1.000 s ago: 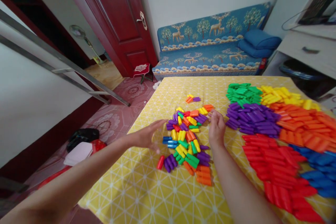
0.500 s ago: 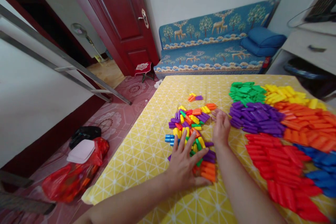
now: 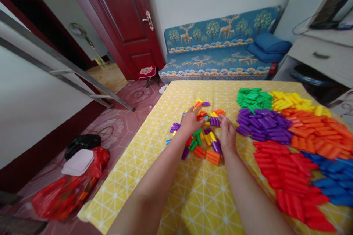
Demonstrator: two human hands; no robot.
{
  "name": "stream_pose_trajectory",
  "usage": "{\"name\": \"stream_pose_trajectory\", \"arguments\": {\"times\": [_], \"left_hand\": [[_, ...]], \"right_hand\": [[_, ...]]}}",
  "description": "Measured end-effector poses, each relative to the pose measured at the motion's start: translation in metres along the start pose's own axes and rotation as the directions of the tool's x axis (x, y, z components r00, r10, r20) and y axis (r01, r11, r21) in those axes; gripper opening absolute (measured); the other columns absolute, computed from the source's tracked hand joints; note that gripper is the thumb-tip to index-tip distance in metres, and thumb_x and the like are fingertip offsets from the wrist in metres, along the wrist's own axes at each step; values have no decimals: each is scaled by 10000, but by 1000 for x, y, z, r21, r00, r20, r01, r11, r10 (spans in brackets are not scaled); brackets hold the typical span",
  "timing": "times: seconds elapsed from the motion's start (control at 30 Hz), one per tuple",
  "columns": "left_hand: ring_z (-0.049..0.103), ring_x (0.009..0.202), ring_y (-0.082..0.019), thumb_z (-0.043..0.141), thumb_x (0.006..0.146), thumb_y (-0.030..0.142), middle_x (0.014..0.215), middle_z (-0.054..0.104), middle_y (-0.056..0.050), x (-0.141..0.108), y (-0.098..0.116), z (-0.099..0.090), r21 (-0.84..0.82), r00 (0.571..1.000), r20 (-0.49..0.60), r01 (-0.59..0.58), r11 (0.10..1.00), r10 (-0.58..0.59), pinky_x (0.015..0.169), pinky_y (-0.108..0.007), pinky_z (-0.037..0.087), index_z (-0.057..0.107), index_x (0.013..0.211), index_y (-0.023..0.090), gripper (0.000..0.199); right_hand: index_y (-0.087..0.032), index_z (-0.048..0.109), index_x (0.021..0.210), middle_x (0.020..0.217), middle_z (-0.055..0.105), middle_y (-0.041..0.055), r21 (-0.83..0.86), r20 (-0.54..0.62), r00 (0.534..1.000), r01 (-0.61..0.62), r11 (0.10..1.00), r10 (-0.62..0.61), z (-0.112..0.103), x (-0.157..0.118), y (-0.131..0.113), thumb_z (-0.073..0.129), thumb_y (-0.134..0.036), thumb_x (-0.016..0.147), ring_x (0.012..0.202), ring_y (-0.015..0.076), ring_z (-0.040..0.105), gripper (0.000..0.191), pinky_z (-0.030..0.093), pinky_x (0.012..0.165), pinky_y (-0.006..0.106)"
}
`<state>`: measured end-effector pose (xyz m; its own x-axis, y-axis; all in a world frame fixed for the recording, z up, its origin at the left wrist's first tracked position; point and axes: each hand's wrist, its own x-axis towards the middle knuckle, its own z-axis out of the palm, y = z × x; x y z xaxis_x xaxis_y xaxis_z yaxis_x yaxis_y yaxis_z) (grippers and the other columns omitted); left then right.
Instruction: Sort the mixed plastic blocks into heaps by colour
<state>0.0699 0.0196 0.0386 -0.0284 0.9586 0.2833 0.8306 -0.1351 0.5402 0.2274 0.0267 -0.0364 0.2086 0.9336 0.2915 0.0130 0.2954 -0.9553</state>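
Observation:
A loose pile of mixed small plastic building blocks (image 3: 207,137) in purple, yellow, green, orange and red lies on the yellow patterned tablecloth (image 3: 204,194). My left hand (image 3: 191,122) is over the far left part of the pile, fingers and thumb apart, hiding the blocks beneath. At the pile's right edge, my right hand (image 3: 227,135) stands on its side with fingers slightly bent, close to a row of purple blocks (image 3: 214,120); I see nothing held in it. An orange block cluster (image 3: 213,158) sits at the near edge.
To the right lie sorted heaps of blocks: green (image 3: 253,99), yellow (image 3: 292,102), purple (image 3: 266,126), orange (image 3: 322,132), red (image 3: 289,176) and blue (image 3: 336,181). Beyond the table stands a blue sofa (image 3: 215,60). A metal ladder-like frame (image 3: 66,71) and red bag (image 3: 66,194) are at left.
My left hand has moved from the near side of the pile to its far side. Blocks at the near side have spread apart. My right hand remains along the right edge.

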Motion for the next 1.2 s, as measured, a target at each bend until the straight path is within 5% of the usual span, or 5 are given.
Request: {"name": "stream_pose_trajectory", "arguments": {"times": [0.2,0.63,0.83,1.0,1.2], "left_hand": [[568,1177,-284,567,851,449,1217,646,-146,-20,-56,-29,-197,876,-335,296,935,-347,1045,-427,397,656,1159,156,435],[619,1058,-257,703,755,444,1170,661,-85,-32,-52,-8,-799,968,83,207,565,-237,962,-403,472,575,1296,208,604],[526,1197,-277,846,574,304,1282,586,-76,-34,-64,-7,-579,1000,21,31,815,-23,1060,-386,376,657,1196,240,653],[621,809,-184,758,683,356,946,687,-43,-33,-62,2,-487,992,37,120,865,-117,777,-307,503,702,1095,203,443],[590,764,-153,733,700,333,883,678,-17,-35,-59,1,-438,993,-1,109,892,-122,714,-259,482,704,1072,206,394]], "right_hand": [[-159,602,1200,1215,628,142,-53,9,1000,-24,998,24,1,-3,-10,405,-544,902,1147,249,574,525,426,1004,458],[-258,476,1360,1343,556,66,-139,383,924,86,987,-27,8,-12,-10,601,-179,723,1207,239,545,654,445,1020,424],[-240,620,1196,1183,658,58,-186,389,916,180,966,-96,11,-15,-25,577,-300,825,1090,227,607,379,464,976,404],[-247,700,1040,1070,679,61,-260,343,913,317,912,-220,9,-18,-37,572,-360,856,1050,231,596,251,461,956,408],[-201,681,1002,921,662,63,-261,-111,963,211,942,-246,-1,-4,-49,608,-412,824,825,198,616,286,516,768,358]]}}
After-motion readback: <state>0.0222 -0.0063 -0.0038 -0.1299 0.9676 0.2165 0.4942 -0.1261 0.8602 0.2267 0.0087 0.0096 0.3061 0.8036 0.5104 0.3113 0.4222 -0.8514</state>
